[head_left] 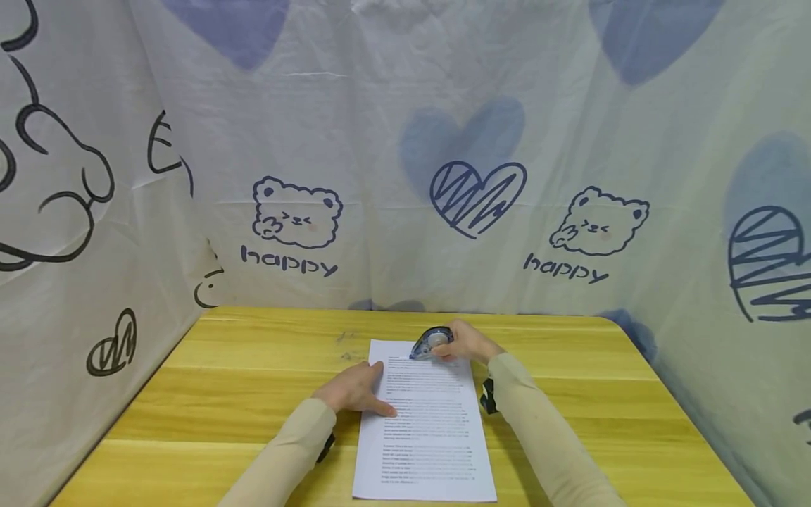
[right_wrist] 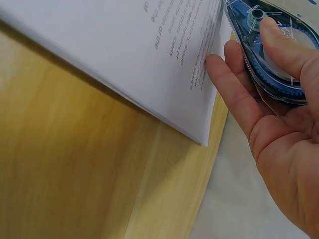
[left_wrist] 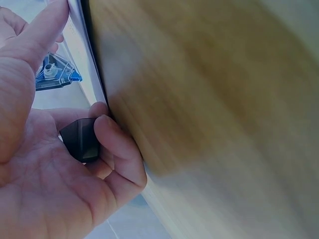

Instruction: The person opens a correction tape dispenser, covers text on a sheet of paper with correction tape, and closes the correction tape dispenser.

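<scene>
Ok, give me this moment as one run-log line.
right hand: holds correction tape dispenser | dispenser tip: near top of printed paper | left hand: thumb on paper, holds small black piece

Cloth-walled booth, heart-print drapes (head_left: 370, 134), wooden table (head_left: 215, 415)

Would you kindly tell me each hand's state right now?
Left hand: closed, holding a small black object.
Right hand: closed, holding the correction tape dispenser.
</scene>
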The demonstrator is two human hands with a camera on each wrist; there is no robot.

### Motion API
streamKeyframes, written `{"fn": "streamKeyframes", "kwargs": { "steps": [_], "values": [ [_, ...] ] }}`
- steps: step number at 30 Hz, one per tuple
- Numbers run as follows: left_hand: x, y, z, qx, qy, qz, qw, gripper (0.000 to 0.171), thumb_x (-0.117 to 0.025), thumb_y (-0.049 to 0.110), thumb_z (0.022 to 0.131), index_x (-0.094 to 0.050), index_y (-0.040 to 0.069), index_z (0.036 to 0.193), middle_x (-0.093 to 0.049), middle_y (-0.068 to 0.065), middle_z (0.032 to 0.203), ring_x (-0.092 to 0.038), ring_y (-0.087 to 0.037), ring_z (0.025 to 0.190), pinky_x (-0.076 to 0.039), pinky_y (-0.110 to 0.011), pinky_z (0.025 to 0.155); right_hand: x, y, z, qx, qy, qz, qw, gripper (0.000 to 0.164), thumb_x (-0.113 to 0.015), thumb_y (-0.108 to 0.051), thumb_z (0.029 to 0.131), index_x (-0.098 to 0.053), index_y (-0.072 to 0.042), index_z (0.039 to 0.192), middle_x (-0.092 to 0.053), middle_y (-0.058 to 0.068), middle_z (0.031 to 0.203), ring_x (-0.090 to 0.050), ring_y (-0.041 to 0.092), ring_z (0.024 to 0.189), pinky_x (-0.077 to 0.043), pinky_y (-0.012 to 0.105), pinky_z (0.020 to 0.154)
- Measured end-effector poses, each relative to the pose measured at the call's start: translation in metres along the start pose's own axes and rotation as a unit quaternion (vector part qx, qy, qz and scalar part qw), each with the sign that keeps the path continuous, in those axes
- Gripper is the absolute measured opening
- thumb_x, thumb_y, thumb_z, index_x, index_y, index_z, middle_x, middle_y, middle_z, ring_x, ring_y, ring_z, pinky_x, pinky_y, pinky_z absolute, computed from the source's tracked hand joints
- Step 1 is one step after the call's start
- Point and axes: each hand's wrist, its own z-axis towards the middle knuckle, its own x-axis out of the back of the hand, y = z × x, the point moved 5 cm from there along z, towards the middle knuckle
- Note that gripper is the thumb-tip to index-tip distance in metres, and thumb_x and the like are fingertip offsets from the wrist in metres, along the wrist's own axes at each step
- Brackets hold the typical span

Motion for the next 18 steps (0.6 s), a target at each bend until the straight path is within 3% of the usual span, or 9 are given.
{"fn": "streamKeyframes", "kwargs": {
  "steps": [5, 11, 18],
  "values": [
    [-0.0005, -0.0012, 0.0002, 0.002, -0.003, -0.001, 1.0000, 0.104, -0.083, 0.054, 0.071, -0.037, 0.003, 0.150, -0.043, -0.020, 0.150, -0.042, -0.035, 0.139, -0.035, -0.050, 0.116, 0.0002, 0.0019, 0.0012, 0.001, -0.004, 0.004, 1.000, 0.029, -0.076, -0.016, 0.087, -0.055, -0.011, 0.067, -0.052, 0.003, 0.054, -0.063, 0.016, 0.058, -0.052, 0.024, 0.065],
    [0.0006, -0.0008, -0.0013, 0.000, -0.002, 0.001, 1.0000, 0.106, -0.083, 0.056, 0.070, -0.037, 0.002, 0.149, -0.044, -0.020, 0.150, -0.043, -0.036, 0.138, -0.035, -0.050, 0.115, 0.0004, 0.0038, 0.0009, -0.004, -0.002, 0.008, 1.000, 0.023, -0.076, -0.016, 0.087, -0.059, -0.009, 0.072, -0.060, 0.009, 0.060, -0.067, 0.018, 0.064, -0.048, 0.022, 0.062],
    [0.0008, 0.0004, -0.0019, -0.008, 0.000, 0.004, 1.0000, 0.106, -0.083, 0.056, 0.070, -0.038, 0.001, 0.149, -0.045, -0.021, 0.148, -0.044, -0.036, 0.137, -0.037, -0.049, 0.114, 0.0009, 0.0039, 0.0006, 0.004, 0.002, 0.001, 1.000, 0.016, -0.075, -0.014, 0.087, -0.064, -0.006, 0.079, -0.068, 0.014, 0.070, -0.057, 0.013, 0.061, -0.043, 0.023, 0.057]
  ]
}}
